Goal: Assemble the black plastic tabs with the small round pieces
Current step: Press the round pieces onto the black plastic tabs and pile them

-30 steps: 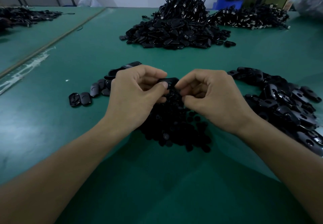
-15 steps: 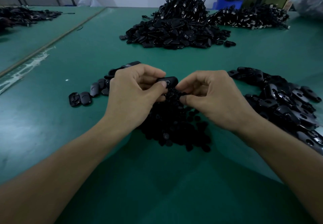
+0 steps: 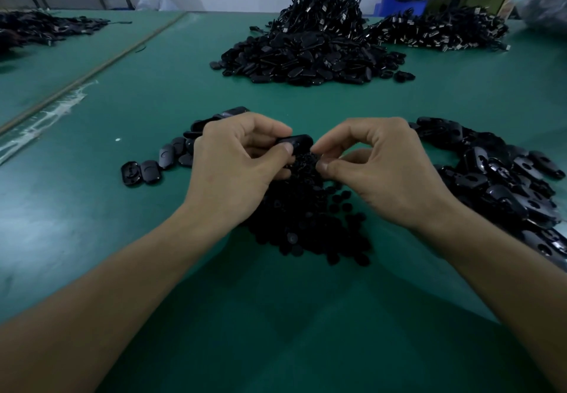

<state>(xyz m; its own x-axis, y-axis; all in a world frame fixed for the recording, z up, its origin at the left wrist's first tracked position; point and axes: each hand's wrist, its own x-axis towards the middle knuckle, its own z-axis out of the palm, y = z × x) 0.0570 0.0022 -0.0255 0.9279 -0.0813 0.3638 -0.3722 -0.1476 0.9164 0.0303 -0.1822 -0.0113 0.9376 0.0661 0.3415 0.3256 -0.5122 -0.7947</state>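
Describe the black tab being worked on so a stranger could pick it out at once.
On the green table, find the two hands meeting above the pile of small round pieces. The left hand pinches one black tab at its thumb tip, the right hand touching its end. It alone is lifted off the table.

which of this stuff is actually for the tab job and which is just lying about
In the job:
- black tab held by left hand
- right hand
- heap of small round pieces
- pile of tabs
- row of tabs

Lying about:
- cable heap
- blue bin
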